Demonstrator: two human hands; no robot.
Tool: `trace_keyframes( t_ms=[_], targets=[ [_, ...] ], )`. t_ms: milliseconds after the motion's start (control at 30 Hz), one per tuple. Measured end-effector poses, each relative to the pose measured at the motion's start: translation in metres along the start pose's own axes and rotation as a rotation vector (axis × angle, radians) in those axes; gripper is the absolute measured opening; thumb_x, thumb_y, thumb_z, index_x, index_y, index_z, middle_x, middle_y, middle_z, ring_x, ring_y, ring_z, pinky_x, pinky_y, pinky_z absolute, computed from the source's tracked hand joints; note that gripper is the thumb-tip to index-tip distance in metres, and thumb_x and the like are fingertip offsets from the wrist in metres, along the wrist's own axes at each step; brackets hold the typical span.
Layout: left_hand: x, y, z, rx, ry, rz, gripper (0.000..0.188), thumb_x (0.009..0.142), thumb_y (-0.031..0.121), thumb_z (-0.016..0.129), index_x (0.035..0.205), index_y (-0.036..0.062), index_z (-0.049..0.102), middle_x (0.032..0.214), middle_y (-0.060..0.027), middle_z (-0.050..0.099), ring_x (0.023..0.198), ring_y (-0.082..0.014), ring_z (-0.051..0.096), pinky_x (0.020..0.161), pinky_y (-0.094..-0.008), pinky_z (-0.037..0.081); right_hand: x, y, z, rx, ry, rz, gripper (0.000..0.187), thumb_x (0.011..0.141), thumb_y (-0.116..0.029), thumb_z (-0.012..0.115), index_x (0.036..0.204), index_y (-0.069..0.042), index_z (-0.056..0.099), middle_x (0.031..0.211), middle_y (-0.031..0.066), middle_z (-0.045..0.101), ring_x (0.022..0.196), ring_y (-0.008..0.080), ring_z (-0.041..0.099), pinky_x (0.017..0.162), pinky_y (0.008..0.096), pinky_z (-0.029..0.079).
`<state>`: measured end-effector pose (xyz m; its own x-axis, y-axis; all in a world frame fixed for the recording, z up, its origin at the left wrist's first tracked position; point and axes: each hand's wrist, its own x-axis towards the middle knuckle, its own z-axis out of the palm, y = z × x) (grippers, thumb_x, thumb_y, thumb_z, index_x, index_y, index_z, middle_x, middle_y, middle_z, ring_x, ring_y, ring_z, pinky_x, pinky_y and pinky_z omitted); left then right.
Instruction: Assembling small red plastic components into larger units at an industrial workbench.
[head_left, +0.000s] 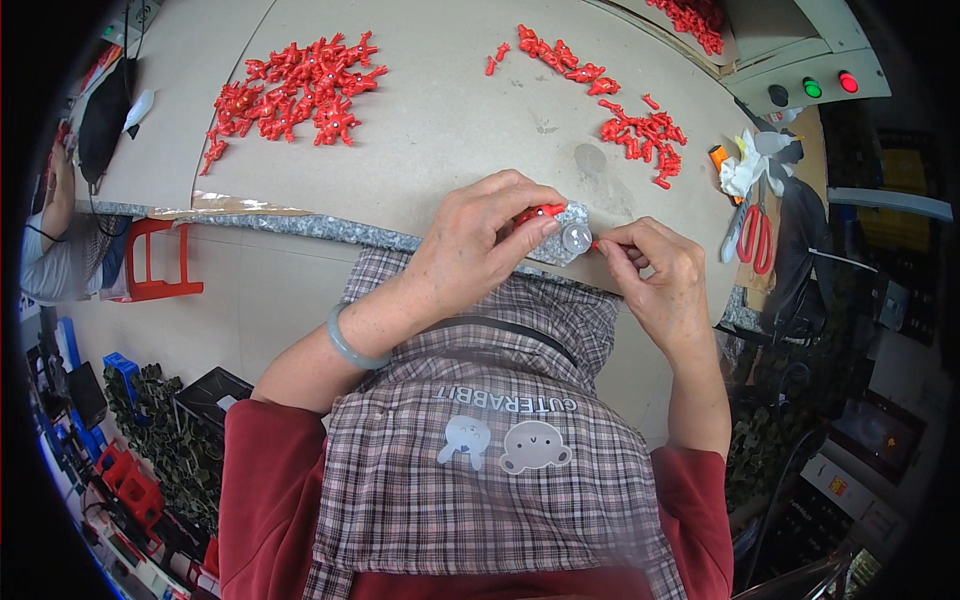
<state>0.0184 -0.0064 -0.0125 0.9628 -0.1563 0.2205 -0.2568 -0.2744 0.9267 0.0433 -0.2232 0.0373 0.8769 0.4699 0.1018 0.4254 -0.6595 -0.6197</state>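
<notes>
My left hand (480, 230) pinches a small red plastic figure (546, 211) between thumb and fingers at the table's near edge. Just to its right is a small round silvery dish (576, 238), apparently holding something clear. On the dish's other side, my right hand (660, 270) has thumb and forefinger closed on a tiny red plastic piece (597, 245), mostly covered by the fingertips. A pale bangle (350, 345) circles my left wrist. Up on the table at left lies a heap of red figures (300, 92); at right are a row of red figure bodies (565, 62) and loose small red parts (648, 135).
Red-handled scissors (760, 240) lie at the table's right end beside a crumpled white tissue (742, 172). A control box (835, 60) with black, green and red buttons stands at the far right. At left are a red stool (160, 260) and another person's arm (58, 195).
</notes>
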Motion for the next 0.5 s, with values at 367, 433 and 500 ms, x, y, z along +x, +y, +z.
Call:
trace_keyframes(
  t_ms=[367,433,500],
  targets=[
    [0.0,0.004,-0.014,-0.725,-0.089,-0.37,0.03,0.097,0.004,0.06,0.125,-0.0048,0.057,0.104,-0.0108,0.067,0.088,-0.0173,0.069,0.081,-0.0276,0.058,-0.003,0.015,0.001,0.853,0.002,0.325,0.013,0.094,-0.003,0.064,0.103,0.005,0.068,0.084,0.0089,0.07,0.066,0.0095,0.063,0.058,0.0215,0.052],
    [-0.001,0.008,-0.015,-0.778,-0.107,-0.412,0.028,0.096,0.002,0.06,0.124,-0.0047,0.058,0.105,-0.0122,0.067,0.088,-0.0191,0.07,0.079,-0.0279,0.058,-0.002,0.02,0.002,0.926,-0.004,0.327,0.015,0.094,-0.003,0.065,0.105,0.005,0.068,0.085,0.01,0.071,0.067,0.0103,0.064,0.058,0.0221,0.053],
    [-0.001,0.01,-0.016,-0.803,-0.128,-0.408,0.028,0.096,0.002,0.06,0.123,-0.0046,0.058,0.105,-0.0123,0.067,0.088,-0.0194,0.07,0.078,-0.0277,0.058,-0.003,0.021,0.001,0.997,-0.012,0.329,0.017,0.093,-0.003,0.065,0.107,0.006,0.067,0.086,0.0112,0.071,0.068,0.0111,0.065,0.059,0.0227,0.054]
  ],
)
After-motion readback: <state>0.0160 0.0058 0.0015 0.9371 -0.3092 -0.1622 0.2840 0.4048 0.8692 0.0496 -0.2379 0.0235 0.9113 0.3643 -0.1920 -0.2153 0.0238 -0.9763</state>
